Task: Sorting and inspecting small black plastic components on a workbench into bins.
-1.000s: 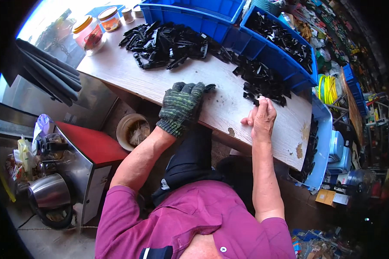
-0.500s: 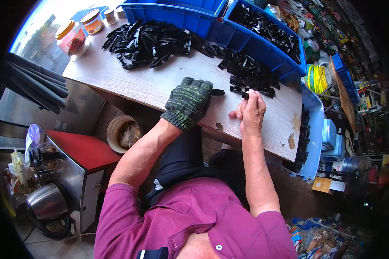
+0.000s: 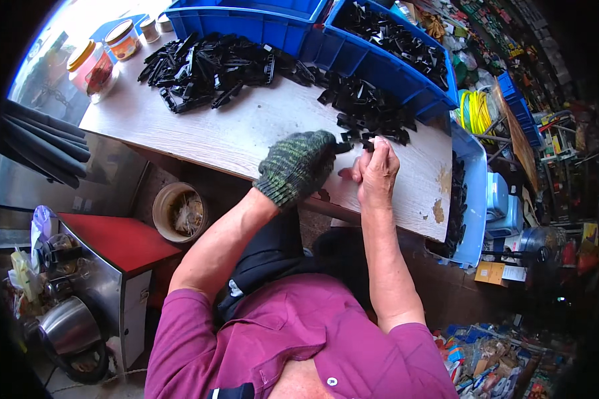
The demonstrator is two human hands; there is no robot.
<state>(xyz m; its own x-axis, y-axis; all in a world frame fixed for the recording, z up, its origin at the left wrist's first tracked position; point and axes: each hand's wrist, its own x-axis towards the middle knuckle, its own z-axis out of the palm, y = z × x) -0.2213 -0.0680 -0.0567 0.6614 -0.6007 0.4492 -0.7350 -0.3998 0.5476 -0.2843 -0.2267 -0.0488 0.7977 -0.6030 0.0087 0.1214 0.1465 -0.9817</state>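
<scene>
In a green-and-black knit glove, my left hand (image 3: pixel 295 166) is closed over the near edge of the table. A black plastic piece (image 3: pixel 343 147) sticks out past its fingers to the right. My bare right hand (image 3: pixel 378 171) pinches a small black plastic part (image 3: pixel 367 144) between thumb and fingertips, just right of that piece. The fingers hide most of both parts. Beyond my right hand lies a loose pile of short black clips (image 3: pixel 363 100). Farther left, a larger heap of long black plastic pieces (image 3: pixel 209 66) is spread on the pale table (image 3: pixel 199 130).
Two blue crates (image 3: pixel 246 30) stand along the back; the right crate (image 3: pixel 396 70) holds black parts. Jars (image 3: pixel 92 70) sit at the table's far left. A light-blue bin (image 3: pixel 476 199) is off the right edge. Below left are a bucket (image 3: pixel 163 216) and a red-topped cabinet (image 3: pixel 116 239).
My two hands have come closer together, bringing the piece in the left near the part in the right. The left glove has turned somewhat. The whole view has shifted slightly.
</scene>
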